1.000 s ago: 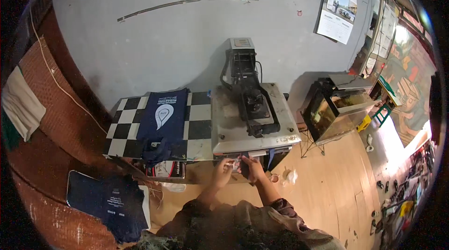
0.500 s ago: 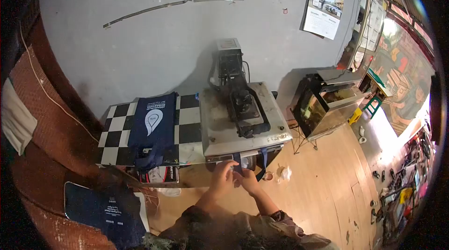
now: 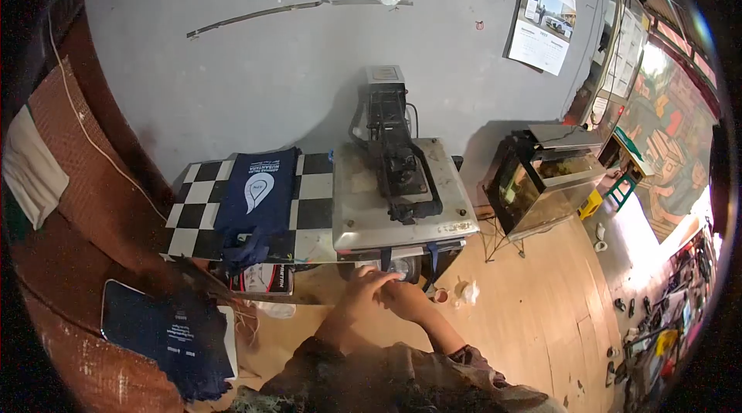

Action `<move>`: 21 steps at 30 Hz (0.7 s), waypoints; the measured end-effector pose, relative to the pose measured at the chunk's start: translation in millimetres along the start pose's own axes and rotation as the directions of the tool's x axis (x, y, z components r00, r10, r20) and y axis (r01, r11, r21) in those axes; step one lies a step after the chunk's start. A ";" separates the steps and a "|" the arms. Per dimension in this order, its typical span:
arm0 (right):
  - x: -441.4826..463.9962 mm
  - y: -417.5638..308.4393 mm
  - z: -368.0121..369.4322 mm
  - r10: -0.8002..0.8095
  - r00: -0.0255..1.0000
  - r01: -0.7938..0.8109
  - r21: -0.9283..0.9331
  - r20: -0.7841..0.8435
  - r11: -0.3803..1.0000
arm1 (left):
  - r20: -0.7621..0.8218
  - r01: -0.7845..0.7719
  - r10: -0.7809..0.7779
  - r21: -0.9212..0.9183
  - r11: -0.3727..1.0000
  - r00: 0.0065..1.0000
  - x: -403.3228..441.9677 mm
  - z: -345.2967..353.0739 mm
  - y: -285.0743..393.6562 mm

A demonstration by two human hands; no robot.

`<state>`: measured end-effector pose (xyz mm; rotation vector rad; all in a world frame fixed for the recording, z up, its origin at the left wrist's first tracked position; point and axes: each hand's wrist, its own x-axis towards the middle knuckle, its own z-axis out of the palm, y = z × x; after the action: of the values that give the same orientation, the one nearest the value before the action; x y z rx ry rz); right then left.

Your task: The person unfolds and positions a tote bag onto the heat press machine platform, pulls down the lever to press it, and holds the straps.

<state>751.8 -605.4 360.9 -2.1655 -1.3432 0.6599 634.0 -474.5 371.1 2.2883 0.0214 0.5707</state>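
Just below the front edge of the heat press (image 3: 363, 238), my two hands meet. The fingers of my left hand (image 3: 359, 293) are bent toward and over those of my right hand (image 3: 408, 301). My right hand is closed, its fingertips tucked beneath the left; anything between them is hidden. Two dark blue straps hang from the press front: one strap (image 3: 386, 258) just above my hands, the other strap (image 3: 431, 257) to the right. The press plate is down, with its black lever handle (image 3: 417, 212) low at the front.
A navy printed bag (image 3: 255, 190) lies on the checkered tabletop (image 3: 315, 214) left of the press. Another dark printed bag (image 3: 174, 332) rests at lower left. A glass tank (image 3: 541, 189) stands right. Shoes and clutter line the far right. A small cup (image 3: 440, 295) sits below the press.
My hands have come away from the left strap and closed together slightly lower. That strap now hangs by itself. The view has shifted a little.
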 end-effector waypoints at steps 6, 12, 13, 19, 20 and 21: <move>-14.4 4.6 -16.1 -0.207 0.978 0.208 -0.076 0.022 0.975 | -0.118 -0.034 0.055 0.171 0.985 0.992 -4.5 15.3 -16.9; -22.7 20.7 -44.7 -0.194 0.968 0.219 -0.163 0.159 0.962 | -0.182 0.017 0.030 0.254 0.967 0.983 -10.7 26.8 -29.5; -14.6 44.1 -35.1 -0.208 0.963 0.228 -0.110 0.170 0.967 | -0.208 0.049 0.001 0.235 0.971 0.978 -10.3 24.9 -23.5; -11.3 68.2 -62.1 -0.336 0.938 0.345 -0.156 0.082 0.925 | -0.147 0.119 -0.075 0.327 0.937 0.986 -3.8 7.1 5.0; -13.9 65.3 -68.2 -0.416 0.909 0.413 -0.157 0.015 0.897 | -0.149 0.123 -0.077 0.330 0.936 0.986 -1.7 7.9 11.9; -14.8 63.4 -71.6 -0.419 0.908 0.417 -0.155 0.018 0.896 | -0.181 0.152 -0.096 0.325 0.933 0.979 1.2 10.8 20.1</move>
<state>833.6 -654.8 376.5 -1.8912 -1.8305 0.3756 636.3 -495.8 378.8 2.5409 0.3688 0.7321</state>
